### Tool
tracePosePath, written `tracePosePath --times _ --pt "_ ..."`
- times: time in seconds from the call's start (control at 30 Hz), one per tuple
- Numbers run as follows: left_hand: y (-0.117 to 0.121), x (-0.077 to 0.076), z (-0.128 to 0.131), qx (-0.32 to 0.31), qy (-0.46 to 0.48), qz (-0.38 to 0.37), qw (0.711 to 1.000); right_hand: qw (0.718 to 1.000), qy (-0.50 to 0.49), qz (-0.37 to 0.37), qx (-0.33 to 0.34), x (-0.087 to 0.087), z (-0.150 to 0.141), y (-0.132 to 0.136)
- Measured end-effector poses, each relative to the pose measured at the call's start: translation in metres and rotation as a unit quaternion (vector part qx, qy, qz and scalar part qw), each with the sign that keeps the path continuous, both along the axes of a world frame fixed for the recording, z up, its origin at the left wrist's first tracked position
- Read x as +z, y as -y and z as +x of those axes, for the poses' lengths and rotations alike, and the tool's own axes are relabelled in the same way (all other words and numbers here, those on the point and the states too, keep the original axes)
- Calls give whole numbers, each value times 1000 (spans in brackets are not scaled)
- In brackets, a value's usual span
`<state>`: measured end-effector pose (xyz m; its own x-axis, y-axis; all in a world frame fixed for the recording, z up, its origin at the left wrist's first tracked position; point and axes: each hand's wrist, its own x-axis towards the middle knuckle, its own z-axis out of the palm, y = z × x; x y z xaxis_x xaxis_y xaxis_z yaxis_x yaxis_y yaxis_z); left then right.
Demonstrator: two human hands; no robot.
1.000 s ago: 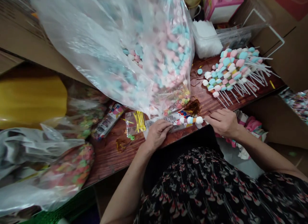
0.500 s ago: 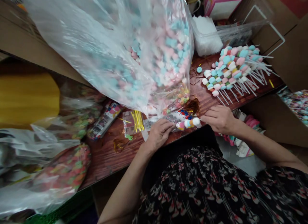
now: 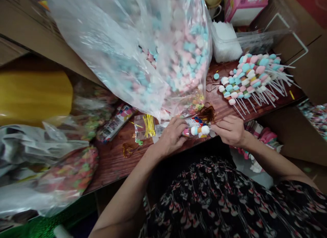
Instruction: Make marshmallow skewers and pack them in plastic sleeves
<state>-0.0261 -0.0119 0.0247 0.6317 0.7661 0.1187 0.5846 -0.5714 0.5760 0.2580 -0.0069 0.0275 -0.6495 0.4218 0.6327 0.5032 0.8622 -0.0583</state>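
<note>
A marshmallow skewer (image 3: 196,130) with white, blue and pink pieces lies level at the table's front edge. My right hand (image 3: 230,130) is closed, fingertips pinching its stick at the right end. My left hand (image 3: 173,134) curls round the left end beside a pink piece, closed on what looks like a printed clear plastic bag (image 3: 195,122). The fingers hide the skewer's tip, and I cannot tell how far it sits inside the bag. Just behind the hands lies a bundle of brown-gold twist ties (image 3: 207,112).
A large clear bag of marshmallows (image 3: 189,60) fills the back. Finished-looking skewers (image 3: 252,76) are piled at right. Gold twist ties (image 3: 149,125), a pack of printed bags (image 3: 117,122) and a bag of gummies (image 3: 74,169) lie left. A pink box (image 3: 245,8) stands behind.
My left hand has moved up and right along the skewer, its fingers now covering more of the left end. My right hand keeps its pinch on the stick. The view has shifted slightly.
</note>
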Motion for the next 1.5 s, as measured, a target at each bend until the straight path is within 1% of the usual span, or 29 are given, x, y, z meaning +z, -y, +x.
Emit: tracePosePath --times 0.1,0.2,0.3,0.37,0.43,0.5,0.57,0.67,0.73,0.8,0.83,0.9,0.97,1.03,1.07,1.1,1.17,1.2,1.27,1.33,1.4,1.43,1.5 --pt "3 10 4 11 5 -91 996 998 27 43 35 12 -4 -5" --pt "7 14 8 22 -15 -155 988 995 57 53 69 23 -9 -11" --pt "8 11 10 47 -21 -164 985 992 56 39 107 31 -15 -16" --pt "7 9 9 95 -18 -156 983 991 48 28 123 34 -18 -18" --pt "6 9 6 140 -20 -151 978 992 42 28 119 36 -19 -17" --pt "6 12 4 155 -27 -161 974 993 35 41 106 37 -18 -16" --pt "6 17 4 133 -20 -198 971 992 32 64 101 37 -17 -15" --pt "7 22 9 70 31 -290 954 988 43 95 114 39 -17 -15" --pt "8 22 13 39 64 -344 936 986 53 100 125 40 -19 -15" --pt "7 20 16 27 66 -364 929 986 68 85 125 41 -22 -16" --pt "7 19 18 27 55 -358 932 987 81 67 118 41 -24 -15" --pt "6 19 21 39 14 -317 947 989 114 12 89 40 -26 -15" --pt "5 21 23 56 -35 -246 967 987 143 -54 51 36 -28 -14" --pt "6 27 23 69 -105 -151 980 982 154 -107 14 31 -27 -12" --pt "6 30 22 76 -153 -105 980 980 152 -126 -3 28 -26 -12" --pt "7 33 20 82 -205 -66 973 979 146 -140 -20 24 -25 -11" --pt "8 37 14 97 -296 -24 950 979 123 -159 -44 16 -23 -9" --pt "9 37 11 102 -325 -18 940 979 105 -166 -49 12 -22 -8" --pt "11 34 4 100 -347 -13 932 980 62 -181 -46 3 -21 -5" --pt "13 28 -2 100 -342 -1 934 979 19 -200 -38 -4 -21 -2" --pt "16 24 -5 108 -321 -5 941 977 -12 -209 -34 -9 -22 0" --pt "16 23 -5 113 -305 -20 946 979 -22 -198 -33 -10 -22 0" --pt "17 25 -3 106 -267 -75 955 990 -29 -139 -21 -9 -22 -4"
